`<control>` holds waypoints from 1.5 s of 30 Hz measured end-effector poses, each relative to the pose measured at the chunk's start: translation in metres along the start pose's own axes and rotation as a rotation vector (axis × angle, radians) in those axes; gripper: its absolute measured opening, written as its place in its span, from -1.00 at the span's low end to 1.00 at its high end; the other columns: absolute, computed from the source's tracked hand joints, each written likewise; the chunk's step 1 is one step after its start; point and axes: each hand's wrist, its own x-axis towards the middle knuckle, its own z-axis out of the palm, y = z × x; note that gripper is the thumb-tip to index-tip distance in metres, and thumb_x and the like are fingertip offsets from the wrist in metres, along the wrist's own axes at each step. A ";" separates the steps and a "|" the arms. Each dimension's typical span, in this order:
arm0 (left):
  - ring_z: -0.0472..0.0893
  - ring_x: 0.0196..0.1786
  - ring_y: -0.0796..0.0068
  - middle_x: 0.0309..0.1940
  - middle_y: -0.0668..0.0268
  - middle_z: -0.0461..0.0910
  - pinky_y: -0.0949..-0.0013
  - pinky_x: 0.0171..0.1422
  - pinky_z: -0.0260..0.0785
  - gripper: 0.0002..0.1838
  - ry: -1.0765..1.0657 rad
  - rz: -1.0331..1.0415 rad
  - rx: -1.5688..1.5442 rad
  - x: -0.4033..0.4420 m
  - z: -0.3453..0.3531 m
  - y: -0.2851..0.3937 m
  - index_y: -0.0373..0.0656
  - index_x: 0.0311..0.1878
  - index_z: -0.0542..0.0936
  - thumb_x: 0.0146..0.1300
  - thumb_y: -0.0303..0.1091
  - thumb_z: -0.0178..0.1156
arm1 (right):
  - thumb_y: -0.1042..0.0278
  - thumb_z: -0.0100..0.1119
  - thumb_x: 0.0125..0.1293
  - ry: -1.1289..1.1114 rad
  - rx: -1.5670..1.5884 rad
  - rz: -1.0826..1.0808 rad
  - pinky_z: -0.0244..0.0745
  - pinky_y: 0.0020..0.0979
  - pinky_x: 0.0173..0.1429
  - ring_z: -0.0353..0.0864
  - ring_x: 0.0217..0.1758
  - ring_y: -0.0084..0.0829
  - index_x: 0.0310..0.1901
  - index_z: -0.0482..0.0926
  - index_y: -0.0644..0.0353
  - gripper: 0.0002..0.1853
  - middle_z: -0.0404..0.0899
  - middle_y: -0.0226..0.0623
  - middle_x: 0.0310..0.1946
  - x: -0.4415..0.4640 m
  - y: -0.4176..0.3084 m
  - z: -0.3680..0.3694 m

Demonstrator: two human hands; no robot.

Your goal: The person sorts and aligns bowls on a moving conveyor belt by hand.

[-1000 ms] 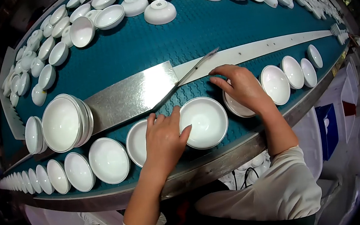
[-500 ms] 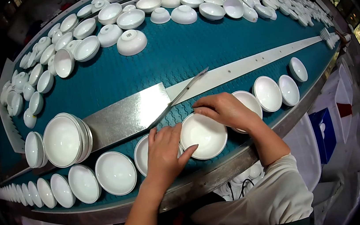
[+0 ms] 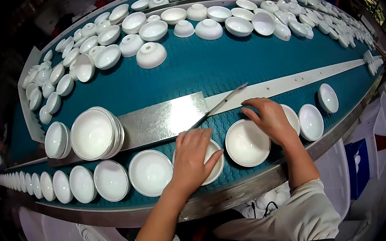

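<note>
While a glossy, round white ceramic bowl (image 3: 248,143) opens upward between them, my left hand (image 3: 193,161) and right hand (image 3: 271,120) reach forward, thumbs and fingers apart.

Round white ceramic bowls (image 3: 248,143) number at least thirteen in the row along the near edge of the teal ribbed belt (image 3: 151,85); toward its left corner they are too small to count. Two bowl stacks (image 3: 92,135) stand near the left edge. Dozens more lie toward the far edge. One flat silver metal plate (image 3: 169,117); one long white strip (image 3: 288,83).
</note>
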 end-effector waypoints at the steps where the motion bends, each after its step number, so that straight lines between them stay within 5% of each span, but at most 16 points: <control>1: 0.47 0.12 0.08 -0.04 0.05 0.54 0.00 0.35 0.13 -0.42 -0.029 0.008 -0.014 0.001 0.009 0.001 -0.33 0.16 0.44 0.15 -0.18 0.32 | 0.24 0.19 0.30 -0.106 -0.014 0.066 0.49 -0.20 -0.01 0.62 -0.14 -0.06 -0.13 0.65 0.25 -0.74 0.66 -0.07 -0.21 0.001 0.004 -0.006; 3: 0.50 0.07 0.11 -0.08 0.07 0.55 0.00 0.38 0.11 -0.37 -0.089 -0.007 -0.040 0.003 0.023 0.007 -0.31 0.14 0.46 0.13 -0.06 0.35 | 0.22 0.19 0.30 -0.115 -0.030 0.077 0.49 -0.21 -0.02 0.63 -0.14 -0.05 -0.16 0.67 0.25 -0.74 0.67 -0.06 -0.22 -0.002 0.019 -0.010; 6: 0.52 -0.09 0.15 -0.20 0.09 0.56 0.00 0.33 0.17 -0.45 -0.181 -0.117 0.015 0.005 0.048 0.008 -0.35 0.16 0.45 0.16 -0.24 0.30 | 0.23 0.20 0.28 -0.136 -0.087 0.082 0.52 -0.21 -0.14 0.66 -0.29 -0.03 -0.28 0.68 0.30 -0.74 0.68 -0.04 -0.35 -0.004 0.037 -0.012; 13: 0.52 -0.05 0.14 -0.13 0.06 0.56 0.06 0.30 0.19 -0.49 -0.017 -0.157 0.128 0.021 0.077 0.013 -0.35 0.17 0.44 0.12 -0.42 0.25 | 0.26 0.23 0.26 -0.228 0.094 0.018 0.52 -0.26 -0.15 0.66 -0.28 -0.05 -0.24 0.67 0.29 -0.76 0.68 -0.04 -0.33 -0.006 0.057 -0.028; 20: 0.48 0.06 0.08 -0.08 0.06 0.53 0.02 0.33 0.15 -0.43 0.146 0.035 -0.064 0.046 0.108 0.043 -0.30 0.13 0.46 0.12 -0.19 0.35 | 0.31 0.21 0.28 -0.194 0.211 -0.015 0.53 -0.28 -0.09 0.68 -0.18 -0.08 -0.17 0.66 0.28 -0.78 0.68 -0.06 -0.22 -0.005 0.095 -0.039; 24: 0.52 -0.10 0.10 -0.28 0.08 0.54 -0.02 0.34 0.15 -0.34 -0.026 -0.002 -0.022 0.056 0.122 0.057 -0.33 0.15 0.44 0.14 -0.02 0.33 | 0.32 0.20 0.28 -0.199 0.242 -0.007 0.52 -0.28 -0.07 0.68 -0.19 -0.08 -0.15 0.66 0.29 -0.77 0.68 -0.06 -0.23 0.000 0.106 -0.053; 30: 0.55 -0.15 0.09 -0.34 0.03 0.59 0.01 0.23 0.23 -0.48 -0.135 -0.181 0.152 0.072 0.128 0.072 -0.36 0.19 0.42 0.09 -0.53 0.15 | 0.29 0.19 0.30 -0.203 0.261 0.041 0.52 -0.30 -0.08 0.67 -0.21 -0.10 -0.13 0.65 0.31 -0.75 0.68 -0.06 -0.23 0.007 0.158 -0.065; 32: 0.51 -0.02 0.09 -0.17 0.03 0.57 0.08 0.25 0.22 -0.47 -0.150 -0.209 0.186 0.080 0.126 0.081 -0.36 0.18 0.42 0.05 -0.61 0.13 | 0.25 0.24 0.30 -0.255 0.338 0.110 0.53 -0.33 -0.04 0.69 -0.18 -0.23 -0.09 0.66 0.30 -0.71 0.70 -0.11 -0.20 0.007 0.176 -0.073; 36: 0.47 0.09 0.09 -0.05 0.04 0.53 0.09 0.29 0.19 -0.50 -0.006 -0.142 0.101 0.099 0.138 0.102 -0.35 0.17 0.44 0.09 -0.56 0.17 | 0.23 0.48 0.02 -0.572 0.516 0.074 0.53 -0.39 0.03 0.68 -0.14 -0.31 -0.12 0.68 0.25 -0.60 0.71 -0.21 -0.18 -0.001 0.195 -0.098; 38: 0.47 0.10 0.09 -0.04 0.05 0.52 0.08 0.30 0.19 -0.52 0.052 -0.050 -0.010 0.106 0.144 0.111 -0.33 0.14 0.47 0.10 -0.48 0.24 | 0.26 0.45 0.03 -0.717 0.337 0.010 0.52 -0.39 -0.06 0.67 -0.23 -0.34 -0.16 0.69 0.24 -0.66 0.71 -0.18 -0.25 0.001 0.195 -0.100; 42: 0.49 0.07 0.10 -0.06 0.07 0.53 0.05 0.30 0.17 -0.49 0.086 0.027 -0.060 0.116 0.171 0.120 -0.31 0.08 0.50 0.08 -0.28 0.36 | 0.31 0.39 0.06 -0.516 0.143 0.098 0.46 -0.32 -0.20 0.65 -0.34 -0.32 -0.21 0.69 0.25 -0.73 0.68 -0.12 -0.39 0.000 0.206 -0.093; 45: 0.52 -0.03 0.13 -0.20 0.09 0.57 0.04 0.29 0.18 -0.41 0.013 -0.021 -0.009 0.121 0.194 0.121 -0.33 0.10 0.47 0.05 -0.18 0.38 | 0.37 0.39 0.09 -0.475 0.017 0.072 0.51 -0.41 -0.15 0.64 -0.31 -0.39 -0.15 0.67 0.30 -0.71 0.70 -0.16 -0.31 0.004 0.210 -0.098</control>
